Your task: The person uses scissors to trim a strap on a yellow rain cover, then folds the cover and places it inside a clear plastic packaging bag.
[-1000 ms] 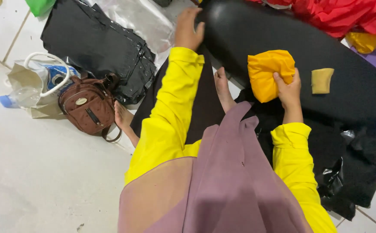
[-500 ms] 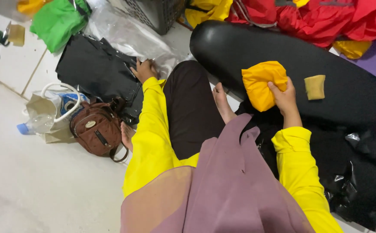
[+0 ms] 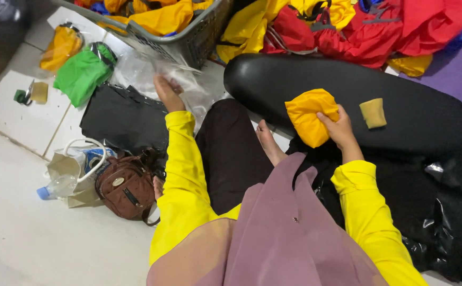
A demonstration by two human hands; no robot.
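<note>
In the head view, the right hand [image 3: 342, 130] closed its grip on a folded yellow cloth bundle [image 3: 308, 116] resting on the long black cushion [image 3: 416, 124]. Left of that cushion, the left hand [image 3: 166, 92] pinched clear plastic wrap [image 3: 191, 87] just below the grey laundry basket [image 3: 188, 39].
</note>
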